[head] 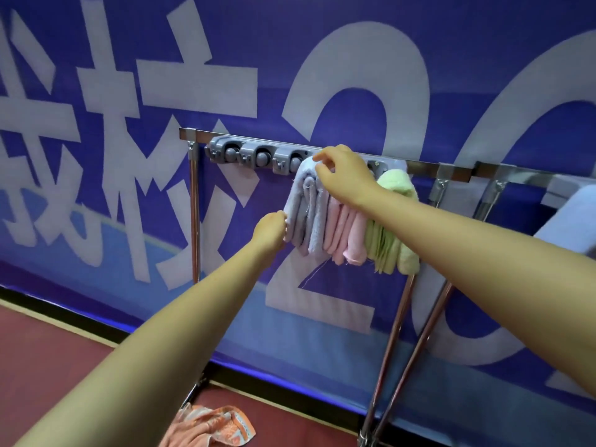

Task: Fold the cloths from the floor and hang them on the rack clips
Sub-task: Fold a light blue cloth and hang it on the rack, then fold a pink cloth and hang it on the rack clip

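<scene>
**Head view: seating the lavender cloth in its clip**

Right hand (pixel 343 175) is up at the top of the lavender cloth (pixel 306 214), fingertips pinching or pressing the fold right where it meets the grey clip strip (pixel 258 156). Left hand (pixel 271 230) is lower, fingers curled onto the cloth's left edge, holding the hanging part. Neither hand is spread wide. Both are on this one cloth.

Cloth hangs bunched in vertical folds, touching the pink cloth (pixel 346 233) on its right. Green cloth (pixel 395 227) is next over, under the right forearm. Can't see the clip behind the right hand, so can't tell if the lavender fold is fully caught.

Judgement on doing this step well:
- Keep the left hand taking the weight and holding the folds together while the right pushes the top fold into the clip. If the left lets go first, the fold may slip out.
- Push at the fold's centre, not a corner, or it hangs skewed.
- Don't drag sideways. The pink cloth is in contact and could be pulled loose.
- Release right first, then ease off left, and watch for sag.

Three roller clips to the left look free. The strip sits on the chrome rack (pixel 194 201) against the blue banner (pixel 129 91).

Orange patterned cloth (pixel 209 427) lies crumpled on the red floor (pixel 48 350) near the rack's foot, so the task looks partly done, with at least one cloth left.
</scene>
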{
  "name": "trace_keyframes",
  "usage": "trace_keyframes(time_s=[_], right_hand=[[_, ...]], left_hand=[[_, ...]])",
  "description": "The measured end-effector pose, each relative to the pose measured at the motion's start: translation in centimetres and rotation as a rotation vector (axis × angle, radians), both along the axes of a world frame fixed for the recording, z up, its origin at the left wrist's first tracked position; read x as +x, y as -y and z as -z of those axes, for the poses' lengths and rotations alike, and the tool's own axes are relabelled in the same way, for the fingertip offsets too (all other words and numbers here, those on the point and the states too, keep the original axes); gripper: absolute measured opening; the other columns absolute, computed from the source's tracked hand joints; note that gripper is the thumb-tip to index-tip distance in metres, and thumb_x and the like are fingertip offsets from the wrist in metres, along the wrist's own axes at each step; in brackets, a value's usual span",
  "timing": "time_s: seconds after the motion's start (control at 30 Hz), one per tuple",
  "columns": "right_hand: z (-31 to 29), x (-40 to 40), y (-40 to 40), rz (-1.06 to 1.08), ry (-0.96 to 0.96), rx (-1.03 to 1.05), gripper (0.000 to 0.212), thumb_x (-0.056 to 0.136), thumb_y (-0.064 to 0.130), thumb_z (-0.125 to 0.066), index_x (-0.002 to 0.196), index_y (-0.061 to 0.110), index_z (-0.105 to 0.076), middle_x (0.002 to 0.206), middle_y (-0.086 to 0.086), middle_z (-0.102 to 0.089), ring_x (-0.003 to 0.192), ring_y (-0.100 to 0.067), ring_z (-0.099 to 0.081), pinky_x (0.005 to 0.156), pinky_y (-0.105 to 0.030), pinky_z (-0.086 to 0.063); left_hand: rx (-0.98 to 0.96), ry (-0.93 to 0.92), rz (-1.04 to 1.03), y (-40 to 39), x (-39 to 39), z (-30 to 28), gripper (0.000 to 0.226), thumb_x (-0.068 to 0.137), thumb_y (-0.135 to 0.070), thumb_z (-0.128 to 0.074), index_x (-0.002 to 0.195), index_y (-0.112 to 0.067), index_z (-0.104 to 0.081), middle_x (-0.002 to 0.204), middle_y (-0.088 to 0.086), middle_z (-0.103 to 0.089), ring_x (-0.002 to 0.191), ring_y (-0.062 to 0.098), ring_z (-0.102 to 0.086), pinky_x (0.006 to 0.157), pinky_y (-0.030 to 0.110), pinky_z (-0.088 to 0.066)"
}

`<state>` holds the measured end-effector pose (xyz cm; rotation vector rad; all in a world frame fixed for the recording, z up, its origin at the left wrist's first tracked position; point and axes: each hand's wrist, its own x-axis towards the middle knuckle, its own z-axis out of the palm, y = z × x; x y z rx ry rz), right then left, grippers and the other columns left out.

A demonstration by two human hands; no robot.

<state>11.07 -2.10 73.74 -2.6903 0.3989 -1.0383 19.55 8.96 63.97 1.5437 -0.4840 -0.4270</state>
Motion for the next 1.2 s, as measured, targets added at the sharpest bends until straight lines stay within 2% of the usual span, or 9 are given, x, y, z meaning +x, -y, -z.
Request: trace_keyframes(time_s=[0.13, 0.23, 0.33, 0.43, 0.67, 0.9, 1.0, 1.1, 1.2], right_hand=[[1.8, -1.5, -1.9, -0.008, 0.061, 0.066, 0.022, 0.092, 0.018, -0.049, 0.103, 0.014, -0.068, 0.109, -0.009, -0.062, 0.097, -0.024, -0.058, 0.091, -0.038, -0.043], [4.4, -2.8, -3.3, -0.009, 0.091, 0.319, 0.025, 0.092, 0.019, -0.046, 0.079, 0.011, -0.064, 0.08, -0.008, -0.067, 0.081, -0.027, -0.06, 0.083, -0.039, -0.047], [9.1, -4.4, -5.0, -0.088, 0.082, 0.624, 0.031, 0.091, 0.012, -0.044, 0.064, 0.017, -0.057, 0.057, 0.001, -0.057, 0.054, -0.015, -0.054, 0.061, -0.031, -0.045], [14.8, -6.0, -5.9, -0.076, -0.023, 0.737, 0.031, 0.093, 0.01, -0.044, 0.065, 0.015, -0.055, 0.058, 0.002, -0.053, 0.042, -0.004, -0.047, 0.046, -0.018, -0.039], [31.3, -6.4, -7.3, 0.021, -0.265, 1.003, 0.033, 0.096, 0.012, -0.042, 0.066, 0.014, -0.054, 0.059, -0.003, -0.051, 0.049, -0.013, -0.046, 0.038, -0.012, -0.035], [49.2, -5.5, -9.4, 0.092, -0.566, 1.091, 0.034, 0.092, 0.012, -0.044, 0.06, 0.018, -0.056, 0.055, -0.002, -0.053, 0.051, -0.019, -0.05, 0.053, -0.03, -0.04], [56.7, -5.3, -9.5, 0.1, -0.71, 1.094, 0.03, 0.088, 0.013, -0.047, 0.06, 0.022, -0.056, 0.061, -0.004, -0.056, 0.065, -0.024, -0.054, 0.067, -0.039, -0.049], [62.3, -5.2, -9.6, 0.109, -0.87, 1.115, 0.022, 0.092, 0.019, -0.048, 0.072, 0.023, -0.057, 0.077, -0.003, -0.058, 0.075, -0.021, -0.052, 0.071, -0.028, -0.045], [68.2, -4.8, -9.6, 0.095, -1.009, 1.064, 0.023, 0.095, 0.016, -0.044, 0.091, 0.01, -0.066, 0.098, -0.02, -0.066, 0.083, -0.022, -0.054, 0.082, -0.035, -0.047]], left_hand=[[0.038, 0.037, -0.034, -1.9, -1.0, -0.2, 0.027, 0.098, -0.01, -0.033, 0.083, -0.011, -0.056, 0.102, 0.011, -0.058, 0.093, 0.024, -0.05, 0.086, 0.041, -0.051], [-0.068, -0.047, -0.094, -2.8, -1.7, 0.5, 0.029, 0.099, -0.014, -0.032, 0.089, -0.013, -0.06, 0.088, 0.003, -0.058, 0.076, 0.018, -0.052, 0.067, 0.028, -0.047], [-0.081, -0.114, -0.119, -4.4, -2.5, 2.5, 0.03, 0.097, -0.015, -0.034, 0.085, -0.012, -0.06, 0.075, 0.002, -0.059, 0.061, 0.015, -0.05, 0.057, 0.023, -0.041], [0.004, -0.098, -0.088, -6.1, -3.7, 6.3, 0.033, 0.098, -0.016, -0.035, 0.074, -0.014, -0.057, 0.07, 0.002, -0.058, 0.057, 0.015, -0.05, 0.054, 0.021, -0.04], [0.233, -0.116, -0.063, -9.7, -4.3, 20.1, 0.036, 0.1, -0.012, -0.037, 0.068, -0.011, -0.055, 0.064, 0.006, -0.055, 0.033, 0.002, -0.047, 0.043, 0.015, -0.038], [0.434, -0.332, -0.1, -12.2, -4.5, 36.4, 0.032, 0.097, -0.006, -0.035, 0.072, -0.012, -0.054, 0.068, 0.004, -0.053, 0.055, 0.014, -0.046, 0.049, 0.02, -0.035], [0.559, -0.394, -0.09, -13.0, -4.2, 44.2, 0.026, 0.098, -0.007, -0.036, 0.083, -0.008, -0.057, 0.073, 0.006, -0.054, 0.058, 0.016, -0.046, 0.053, 0.024, -0.036], [0.712, -0.385, -0.076, -13.5, -3.8, 51.3, 0.023, 0.097, -0.013, -0.043, 0.098, -0.003, -0.063, 0.089, 0.013, -0.065, 0.079, 0.029, -0.06, 0.071, 0.032, -0.047], [0.877, -0.275, 0.057, -13.6, -3.2, 57.1, 0.025, 0.096, -0.018, -0.048, 0.103, -0.003, -0.067, 0.105, 0.016, -0.07, 0.101, 0.033, -0.063, 0.088, 0.037, -0.048]])
